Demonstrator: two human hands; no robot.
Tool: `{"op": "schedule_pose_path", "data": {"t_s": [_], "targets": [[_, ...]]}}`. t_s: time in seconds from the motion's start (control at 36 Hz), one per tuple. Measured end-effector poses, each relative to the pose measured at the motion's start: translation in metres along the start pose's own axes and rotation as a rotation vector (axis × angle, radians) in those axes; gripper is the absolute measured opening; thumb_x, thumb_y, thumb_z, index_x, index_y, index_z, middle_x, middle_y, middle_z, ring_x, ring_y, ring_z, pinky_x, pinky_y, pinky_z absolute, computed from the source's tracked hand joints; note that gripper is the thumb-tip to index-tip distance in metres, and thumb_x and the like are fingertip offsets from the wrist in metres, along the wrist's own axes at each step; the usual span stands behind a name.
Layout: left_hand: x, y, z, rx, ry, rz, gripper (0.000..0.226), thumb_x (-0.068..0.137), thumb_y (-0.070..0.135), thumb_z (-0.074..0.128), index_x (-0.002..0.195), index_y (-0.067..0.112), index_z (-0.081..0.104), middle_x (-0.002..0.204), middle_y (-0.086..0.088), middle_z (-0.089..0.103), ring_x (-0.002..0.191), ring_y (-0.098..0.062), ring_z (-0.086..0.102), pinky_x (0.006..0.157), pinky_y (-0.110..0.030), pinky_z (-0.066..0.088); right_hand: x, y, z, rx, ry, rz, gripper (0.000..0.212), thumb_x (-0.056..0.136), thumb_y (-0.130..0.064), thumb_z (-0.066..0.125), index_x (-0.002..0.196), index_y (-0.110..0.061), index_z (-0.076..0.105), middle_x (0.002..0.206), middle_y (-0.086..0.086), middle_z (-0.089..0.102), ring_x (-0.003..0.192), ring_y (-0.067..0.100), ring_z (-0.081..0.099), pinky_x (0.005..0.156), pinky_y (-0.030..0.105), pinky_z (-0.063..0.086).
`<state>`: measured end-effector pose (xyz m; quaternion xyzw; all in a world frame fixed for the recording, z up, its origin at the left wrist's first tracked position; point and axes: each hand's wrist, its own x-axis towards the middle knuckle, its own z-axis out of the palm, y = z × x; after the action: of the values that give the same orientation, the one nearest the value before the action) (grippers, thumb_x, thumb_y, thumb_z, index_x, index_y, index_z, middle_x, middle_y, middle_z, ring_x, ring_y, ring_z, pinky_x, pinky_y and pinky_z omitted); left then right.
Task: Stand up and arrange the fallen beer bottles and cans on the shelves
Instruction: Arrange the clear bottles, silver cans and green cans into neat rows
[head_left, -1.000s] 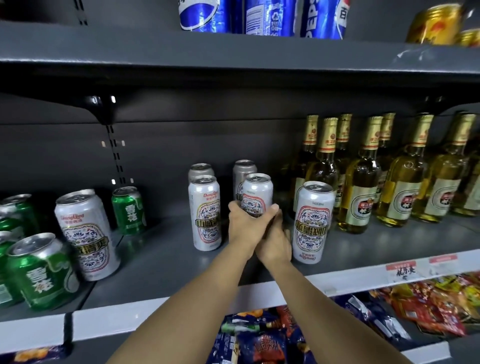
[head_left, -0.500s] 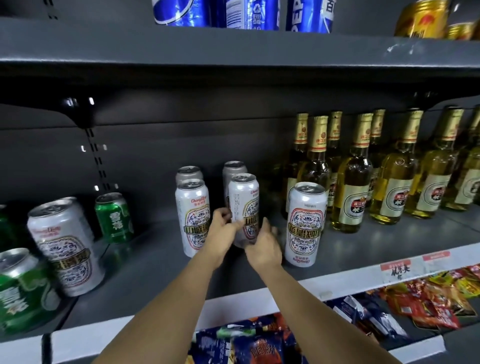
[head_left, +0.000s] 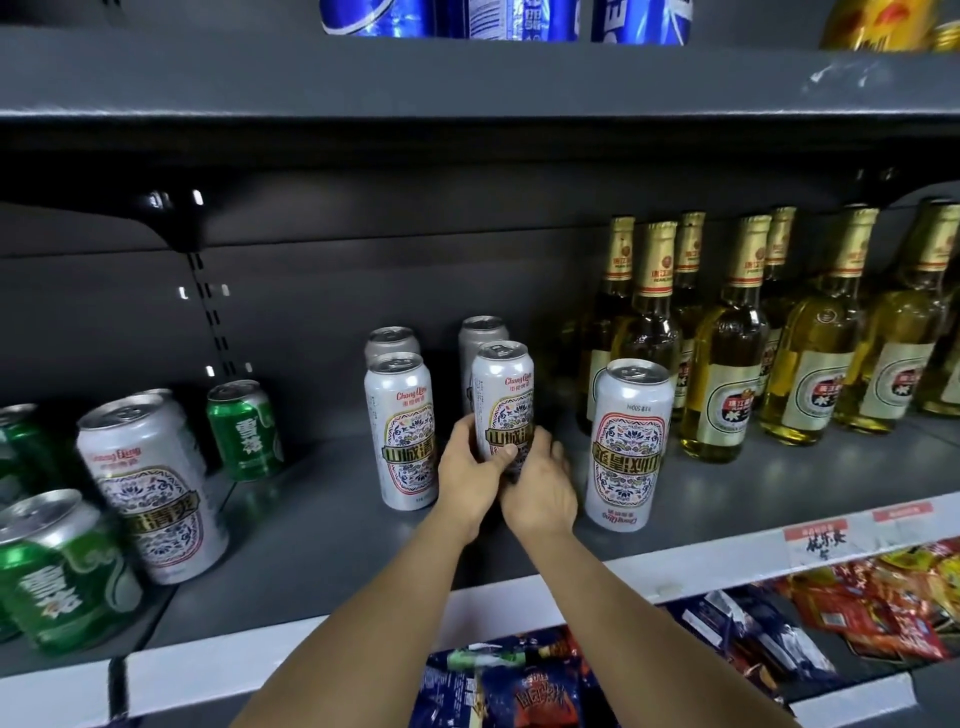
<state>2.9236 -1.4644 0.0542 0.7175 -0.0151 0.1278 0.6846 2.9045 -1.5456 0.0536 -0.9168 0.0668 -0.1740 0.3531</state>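
In the middle of the frame I have both hands on a tall white can (head_left: 503, 400), which stands upright on the grey shelf (head_left: 332, 525); my left hand (head_left: 470, 475) curls round its lower part, thumb across the label; my right hand (head_left: 543, 491) cups its base from the right, fingers bent behind it; another white can (head_left: 400, 431) stands just left, an upside-down can (head_left: 626, 447) to the right, bottles (head_left: 727, 364) beyond.

Both hands (head_left: 511, 480) gripping upright white can (head_left: 503, 400), grey shelf (head_left: 322, 545)
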Motion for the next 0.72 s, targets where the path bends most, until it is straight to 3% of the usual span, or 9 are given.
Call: {"op": "schedule_pose_path", "data": {"t_s": [0.28,0.33,0.42,0.5,0.58,0.67,0.72], "targets": [[-0.004,0.002,0.006,0.128,0.071,0.033,0.051,0.086,0.008,0.069,0.132,0.018,0.051,0.118,-0.004,0.065,0.109,-0.018,0.061,0.101,-0.041,0.048,-0.009,-0.004,-0.006,0.022,-0.023,-0.007,0.066,0.099,-0.027,0.048,0.152,-0.011,0.011,0.141,0.014,0.047,0.125,0.032,0.051,0.094,0.039,0.045],[-0.008,0.004,0.007,0.162,0.1,0.036,0.05,0.086,0.009,0.069,0.132,0.016,0.051,0.12,-0.006,0.064,0.11,-0.02,0.06,0.101,-0.041,0.048,-0.014,-0.004,-0.011,0.009,-0.024,-0.001,0.063,0.099,-0.026,0.047,0.152,-0.011,0.015,0.136,0.014,0.052,0.122,0.032,0.054,0.091,0.039,0.046],[-0.018,0.006,0.009,0.201,0.134,0.06,0.047,0.086,0.013,0.07,0.129,0.013,0.051,0.119,-0.008,0.063,0.11,-0.023,0.06,0.1,-0.042,0.047,-0.028,-0.002,-0.019,0.022,0.012,-0.03,0.044,0.099,-0.026,0.047,0.141,-0.016,0.036,0.126,0.01,0.06,0.115,0.03,0.058,0.086,0.038,0.047],[-0.029,0.007,0.013,0.244,0.194,0.063,0.04,0.087,0.016,0.068,0.124,0.011,0.053,0.115,-0.01,0.062,0.106,-0.026,0.06,0.095,-0.043,0.049,-0.045,0.003,-0.027,0.099,0.143,-0.096,0.025,0.094,-0.014,0.05,0.118,-0.021,0.055,0.11,0.001,0.065,0.102,0.025,0.062,0.076,0.035,0.047],[-0.046,0.013,0.017,0.277,0.217,0.101,0.023,0.09,0.012,0.062,0.112,0.013,0.057,0.109,-0.009,0.062,0.099,-0.024,0.061,0.09,-0.041,0.05,-0.063,0.008,-0.033,0.203,0.314,-0.183,0.025,0.083,0.002,0.051,0.097,-0.017,0.06,0.089,-0.006,0.061,0.085,0.021,0.06,0.067,0.035,0.046],[-0.062,0.018,0.024,0.305,0.167,0.165,0.017,0.089,0.005,0.058,0.103,0.015,0.061,0.1,-0.005,0.065,0.091,-0.021,0.061,0.085,-0.036,0.05,-0.067,0.017,-0.049,0.247,0.511,-0.26,0.027,0.077,0.009,0.053,0.093,-0.012,0.061,0.081,-0.005,0.055,0.075,0.018,0.053,0.066,0.033,0.043],[-0.072,0.023,0.031,0.314,0.084,0.184,0.022,0.087,-0.001,0.055,0.105,0.012,0.062,0.095,-0.002,0.064,0.087,-0.018,0.059,0.084,-0.033,0.049,-0.061,0.024,-0.065,0.258,0.637,-0.291,0.024,0.076,0.004,0.054,0.096,-0.008,0.06,0.084,0.001,0.056,0.077,0.017,0.048,0.071,0.03,0.035]]}}
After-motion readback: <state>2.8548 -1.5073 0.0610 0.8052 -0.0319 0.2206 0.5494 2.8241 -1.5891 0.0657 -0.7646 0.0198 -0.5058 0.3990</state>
